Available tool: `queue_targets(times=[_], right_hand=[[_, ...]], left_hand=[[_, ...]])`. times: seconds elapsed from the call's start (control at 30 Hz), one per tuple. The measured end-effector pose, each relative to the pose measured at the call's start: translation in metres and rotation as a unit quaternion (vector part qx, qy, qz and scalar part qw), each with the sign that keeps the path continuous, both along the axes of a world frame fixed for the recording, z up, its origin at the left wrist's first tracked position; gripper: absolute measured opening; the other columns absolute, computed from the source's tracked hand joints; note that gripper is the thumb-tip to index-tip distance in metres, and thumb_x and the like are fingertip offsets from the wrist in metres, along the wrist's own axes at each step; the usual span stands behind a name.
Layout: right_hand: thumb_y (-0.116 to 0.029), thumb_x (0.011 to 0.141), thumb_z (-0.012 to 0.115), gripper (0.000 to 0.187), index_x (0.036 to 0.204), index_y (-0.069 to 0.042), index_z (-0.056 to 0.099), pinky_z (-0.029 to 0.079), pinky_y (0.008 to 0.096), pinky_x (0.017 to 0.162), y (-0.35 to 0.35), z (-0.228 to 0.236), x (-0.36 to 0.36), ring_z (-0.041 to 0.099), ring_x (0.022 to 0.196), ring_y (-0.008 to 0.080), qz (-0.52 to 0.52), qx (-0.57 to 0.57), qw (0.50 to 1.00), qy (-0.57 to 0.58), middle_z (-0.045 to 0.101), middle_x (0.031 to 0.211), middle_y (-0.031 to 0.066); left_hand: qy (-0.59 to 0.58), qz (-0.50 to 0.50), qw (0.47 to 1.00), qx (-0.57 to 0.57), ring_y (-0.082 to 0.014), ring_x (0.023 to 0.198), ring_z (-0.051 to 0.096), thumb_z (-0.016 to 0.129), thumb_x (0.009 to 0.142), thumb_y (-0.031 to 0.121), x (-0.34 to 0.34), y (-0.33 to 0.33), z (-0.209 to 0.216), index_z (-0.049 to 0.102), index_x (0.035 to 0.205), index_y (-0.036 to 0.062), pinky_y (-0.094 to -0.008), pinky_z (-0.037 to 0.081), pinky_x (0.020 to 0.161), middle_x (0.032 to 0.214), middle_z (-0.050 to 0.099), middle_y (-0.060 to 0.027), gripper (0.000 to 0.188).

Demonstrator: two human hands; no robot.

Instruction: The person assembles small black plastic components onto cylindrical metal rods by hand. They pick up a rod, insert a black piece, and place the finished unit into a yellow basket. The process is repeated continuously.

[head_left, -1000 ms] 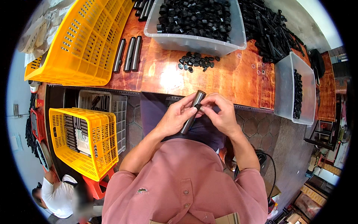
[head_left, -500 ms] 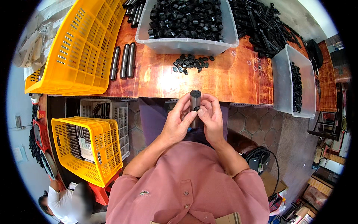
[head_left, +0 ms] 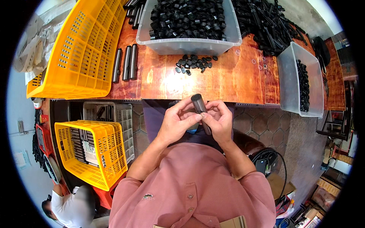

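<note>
Dark grey, the tube [head_left: 198,104] leans between my two hands, above my lap by the near edge of the bench [head_left: 235,85] — left hand [head_left: 177,121] closed on one side, right hand [head_left: 218,121] on the other, thumbs near each other. Beyond, small black pieces [head_left: 194,62] lie before a translucent bin [head_left: 188,46] of black parts [head_left: 188,19].

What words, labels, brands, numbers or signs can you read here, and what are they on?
Nothing can be read clearly.
Shirt emblem: any lettering is too small.
Pale sheet, far left: too small and blurred.
Boxes, lower right: too blurred.
Tube in both hands: no writing visible.
</note>
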State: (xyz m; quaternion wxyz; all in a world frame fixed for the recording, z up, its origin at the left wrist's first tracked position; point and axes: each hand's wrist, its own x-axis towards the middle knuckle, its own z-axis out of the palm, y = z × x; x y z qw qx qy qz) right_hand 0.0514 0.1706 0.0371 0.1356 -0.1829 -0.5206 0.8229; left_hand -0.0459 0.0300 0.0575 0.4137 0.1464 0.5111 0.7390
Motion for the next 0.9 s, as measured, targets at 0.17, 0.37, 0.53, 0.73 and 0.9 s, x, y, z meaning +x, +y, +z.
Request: queue_targets(times=[0.17, 0.37, 0.53, 0.73, 0.9], right_hand=[[-0.002, 0.088, 0.073, 0.027, 0.107, 0.002, 0.053, 0.054, 0.0235, 0.075, 0.003, -0.001, 0.004, 0.065, 0.087, 0.0113, 0.027, -0.013, 1.0, -0.001, 0.065, 0.108, 0.0118], [0.002, 0.086, 0.072, 0.029, 0.109, 0.003, 0.055, 0.053, 0.0232, 0.075, 0.01, 0.0, 0.007, 0.065, 0.087, 0.0089, 0.048, 0.067, 0.996, -0.038, 0.068, 0.101, 0.0095], [0.003, 0.082, 0.073, 0.031, 0.11, 0.002, 0.061, 0.054, 0.0248, 0.077, 0.014, 0.015, 0.01, 0.066, 0.089, 0.0095, 0.038, 0.154, 0.985, -0.06, 0.069, 0.099, 0.0071], [0.002, 0.08, 0.074, 0.033, 0.111, 0.002, 0.064, 0.054, 0.0267, 0.079, 0.017, 0.024, 0.01, 0.068, 0.091, 0.012, 0.051, 0.17, 0.982, -0.067, 0.071, 0.103, 0.0077], [-0.001, 0.08, 0.075, 0.033, 0.111, 0.002, 0.065, 0.055, 0.0307, 0.083, 0.017, 0.034, 0.007, 0.07, 0.095, 0.0175, 0.058, 0.267, 0.958, -0.081, 0.072, 0.104, 0.012]], left_hand=[[0.021, -0.009, 1.0, -0.019, -0.0216, 0.115, 0.063, 0.074, 0.088, 0.008, -0.006, -0.003, -0.011, 0.049, 0.139, -0.005, -0.0345, 0.052, 0.099, 0.127, 0.064, -0.0181, 0.059], [-0.027, -0.003, 0.999, -0.04, -0.0221, 0.111, 0.065, 0.073, 0.086, 0.0, -0.008, -0.003, -0.007, 0.049, 0.138, -0.0053, -0.034, 0.052, 0.099, 0.124, 0.066, -0.0185, 0.058], [0.044, -0.01, 0.999, -0.027, -0.0244, 0.117, 0.063, 0.069, 0.087, -0.004, -0.004, -0.001, 0.003, 0.043, 0.143, -0.0051, -0.0352, 0.051, 0.101, 0.127, 0.063, -0.0197, 0.061], [0.113, -0.01, 0.994, -0.009, -0.0224, 0.117, 0.062, 0.067, 0.09, -0.004, -0.002, -0.003, 0.003, 0.042, 0.144, -0.002, -0.0339, 0.051, 0.101, 0.128, 0.062, -0.0188, 0.06], [0.106, 0.005, 0.994, -0.017, -0.0231, 0.119, 0.062, 0.066, 0.09, -0.004, 0.001, -0.003, 0.002, 0.041, 0.144, -0.0021, -0.035, 0.051, 0.103, 0.128, 0.063, -0.0191, 0.06]])
